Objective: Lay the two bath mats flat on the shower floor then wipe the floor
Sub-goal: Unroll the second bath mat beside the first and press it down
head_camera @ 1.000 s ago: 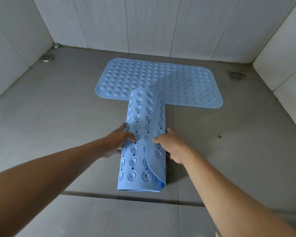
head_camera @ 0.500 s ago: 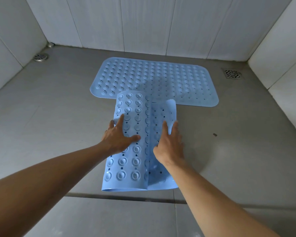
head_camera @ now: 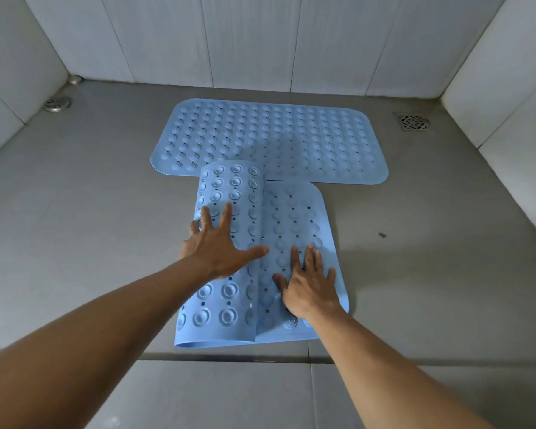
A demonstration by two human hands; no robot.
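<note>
Since half a second ago the near mat has opened further: its right half now lies flat, and both hands have slid outward and spread. The right hand, fingers straight and fanned, presses this flat half down at lower centre of the frame. The left hand, also splayed wide and holding nothing, rests on the left half, which is still curled over with its suction cups facing up.

The fold line runs from the bottom of the frame toward the top, and the curled flap lies left of it, under the left hand. That hand is the nearer one to sweep it leftward onto the shower floor.

The far mat lies flat crosswise at upper centre. The near mat's far end seems to overlap its near edge, though the curl hides the exact contact.
</note>
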